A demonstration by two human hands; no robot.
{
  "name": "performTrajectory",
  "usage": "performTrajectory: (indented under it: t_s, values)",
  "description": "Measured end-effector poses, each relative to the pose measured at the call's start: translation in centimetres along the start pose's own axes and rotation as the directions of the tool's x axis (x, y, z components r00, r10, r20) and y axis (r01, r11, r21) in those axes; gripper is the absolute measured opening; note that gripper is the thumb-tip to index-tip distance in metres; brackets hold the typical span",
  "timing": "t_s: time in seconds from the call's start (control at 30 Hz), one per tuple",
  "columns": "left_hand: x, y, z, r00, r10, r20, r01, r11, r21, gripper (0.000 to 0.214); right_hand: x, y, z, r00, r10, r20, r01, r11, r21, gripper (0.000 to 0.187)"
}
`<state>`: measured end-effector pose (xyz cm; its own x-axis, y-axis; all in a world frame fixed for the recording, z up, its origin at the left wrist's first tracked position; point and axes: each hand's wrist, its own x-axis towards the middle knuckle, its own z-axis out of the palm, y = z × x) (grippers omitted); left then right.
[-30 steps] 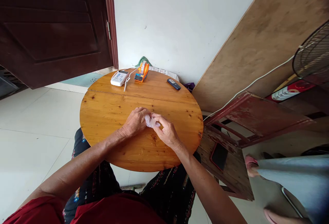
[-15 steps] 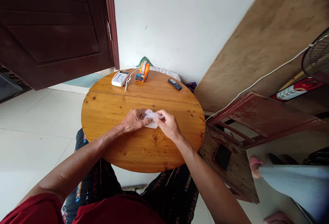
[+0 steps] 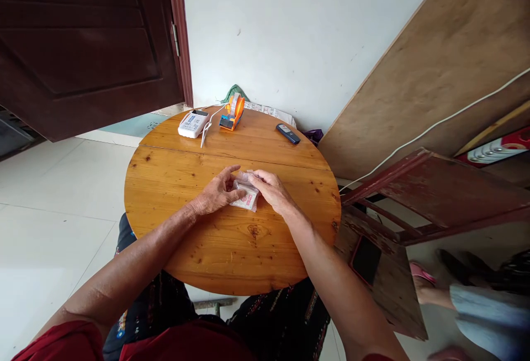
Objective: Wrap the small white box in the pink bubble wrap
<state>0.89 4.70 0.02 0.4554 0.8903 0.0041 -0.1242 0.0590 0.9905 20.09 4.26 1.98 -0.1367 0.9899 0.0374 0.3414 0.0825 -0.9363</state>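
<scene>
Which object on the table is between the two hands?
The red-printed clear packet; the white box, orange tape dispenser and dark device lie nearer the wall.

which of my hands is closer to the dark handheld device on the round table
Right: your right hand is on the near side of the dark handheld device, slightly left; your left hand is farther left.

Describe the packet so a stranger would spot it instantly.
Start at the rounded wooden table. Near its middle, between the left hand and the right hand, is a crinkly clear packet. Red print on pale contents sets it apart from the white device, orange tape dispenser and dark handset nearer the wall.
</scene>
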Motion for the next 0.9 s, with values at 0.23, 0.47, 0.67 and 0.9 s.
performTrajectory:
  t_s: [0.23,0.47,0.67,0.9]
  values:
    - [0.0,0.0,0.1,0.999,-0.01,0.042,0.011,0.999,-0.044,0.095,-0.3,-0.2,1.1,0.993,-0.068,-0.095,0.066,0.998,-0.022,0.031]
    - [0.2,-0.3,0.3,1.0,-0.006,0.026,0.006,1.0,-0.009,0.093,-0.3,-0.4,1.8,0.976,-0.132,-0.176,0.139,0.99,0.03,0.025]
    - [0.1,-0.1,0.6,1.0,0.011,-0.029,-0.008,0.997,0.078,0.087,-0.5,-0.6,2.1,0.966,-0.151,-0.209,0.148,0.988,-0.032,0.023]
    - [-0.1,0.7,0.4,0.995,0.072,-0.07,-0.04,0.923,0.383,0.07,-0.9,-1.0,2.2,0.96,-0.185,-0.209,0.178,0.983,-0.051,0.019]
